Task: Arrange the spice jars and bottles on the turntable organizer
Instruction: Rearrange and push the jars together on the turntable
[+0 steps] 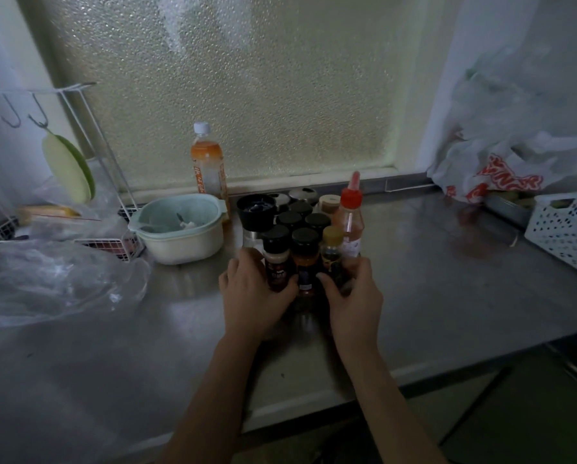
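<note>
A tight cluster of several spice jars with black lids (pixel 290 218) stands in the middle of the steel counter; the turntable under them is hidden. At the front are a black-lidded jar with a dark red label (pixel 276 259), an orange-filled jar (pixel 305 259) and a small yellow-capped bottle (pixel 332 252). A red-nozzled squeeze bottle (pixel 349 219) stands at the cluster's right, a wide black-capped grinder (pixel 256 209) at its left. My left hand (pixel 253 296) wraps the dark-red-label jar. My right hand (pixel 354 296) cups the yellow-capped bottle from the right.
A pale green bowl (pixel 180 229) sits left of the cluster, with an orange drink bottle (pixel 208 165) behind it. A white wire rack (pixel 79 169) and clear plastic bags (pixel 52 279) fill the left side. A white perforated basket (pixel 565 226) and shopping bags (pixel 501 162) are right.
</note>
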